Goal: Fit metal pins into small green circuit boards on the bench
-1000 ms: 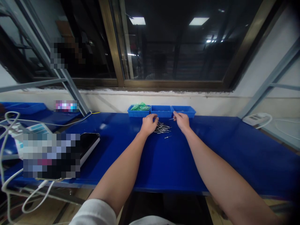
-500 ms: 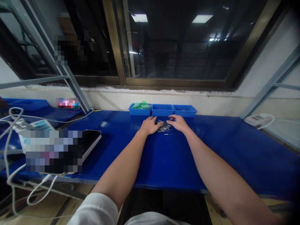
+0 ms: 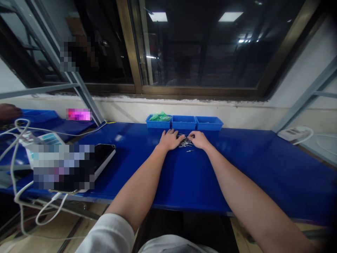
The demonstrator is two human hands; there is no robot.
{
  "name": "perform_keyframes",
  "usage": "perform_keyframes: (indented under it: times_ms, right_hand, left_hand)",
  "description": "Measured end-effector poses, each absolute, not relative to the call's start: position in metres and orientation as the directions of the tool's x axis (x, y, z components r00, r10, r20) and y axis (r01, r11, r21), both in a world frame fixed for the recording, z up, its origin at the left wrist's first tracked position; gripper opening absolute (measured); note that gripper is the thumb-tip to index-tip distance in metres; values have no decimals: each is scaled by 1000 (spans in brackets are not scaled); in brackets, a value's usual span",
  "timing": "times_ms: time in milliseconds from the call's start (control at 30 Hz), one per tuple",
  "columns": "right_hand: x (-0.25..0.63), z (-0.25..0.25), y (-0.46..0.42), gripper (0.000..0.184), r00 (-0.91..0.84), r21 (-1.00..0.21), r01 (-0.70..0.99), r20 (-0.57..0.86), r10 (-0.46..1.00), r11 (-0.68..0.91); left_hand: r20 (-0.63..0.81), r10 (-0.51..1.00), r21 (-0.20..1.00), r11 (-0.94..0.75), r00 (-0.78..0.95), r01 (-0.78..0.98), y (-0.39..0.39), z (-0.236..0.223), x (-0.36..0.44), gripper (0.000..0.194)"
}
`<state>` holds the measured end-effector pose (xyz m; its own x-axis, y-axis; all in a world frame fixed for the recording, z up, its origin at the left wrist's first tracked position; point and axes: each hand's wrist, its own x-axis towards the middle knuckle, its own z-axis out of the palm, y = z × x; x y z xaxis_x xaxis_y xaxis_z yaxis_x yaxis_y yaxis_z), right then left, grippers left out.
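Observation:
A small heap of metal blind rivets [image 3: 185, 142] lies on the blue table between my hands. My left hand [image 3: 169, 140] rests flat at the heap's left side, fingers spread, with its thumb touching the rivets. At the right edge of the heap is my right hand [image 3: 198, 140], thumb and fingers drawn together in a pinch among the rivets; what is between the fingertips is too small to make out. One single rivet [image 3: 190, 150] lies apart, just in front of the heap.
Behind the hands stand three blue bins: the left bin [image 3: 158, 124] holds a green plastic bag [image 3: 160, 116], the middle bin [image 3: 183, 123] and right bin [image 3: 209, 123] small parts. A phone-like device [image 3: 104, 154] and white cables are at left. Another person's hand [image 3: 10, 111] shows far left.
My right hand held a rivet by the right bin, then came back open to the heap and has now closed its fingers there. My left hand has flattened and spread beside the rivets.

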<state>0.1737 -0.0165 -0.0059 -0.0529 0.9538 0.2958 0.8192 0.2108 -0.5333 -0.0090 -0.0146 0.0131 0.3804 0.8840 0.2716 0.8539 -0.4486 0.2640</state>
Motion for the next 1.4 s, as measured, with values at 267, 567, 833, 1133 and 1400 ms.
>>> perform_keyframes:
  times_ms: [267, 567, 833, 1133, 1400]
  right_hand:
    - [176, -9, -16, 15, -19, -582, 790, 293, 956, 194]
    - [175, -9, -16, 19, 39, -620, 765, 318, 947, 176]
    - [175, -9, -15, 12, 19, -575, 798, 325, 945, 182]
    - [176, -10, -14, 15, 1, -561, 807, 316, 949, 186]
    - [174, -3, -16, 30, 26, -520, 816, 472, 881, 254]
  left_hand:
    - [453, 874, 281, 46, -175, 959, -87, 109, -64, 66]
    - [235, 878, 186, 381, -418, 906, -115, 53, -131, 79]
    - [320, 864, 185, 347, -390, 920, -117, 60, -121, 72]
    - [347, 934, 241, -174, 83, 955, -39, 65, -31, 54]
    - [547, 673, 297, -712, 498, 636, -4, 32, 8, 26]
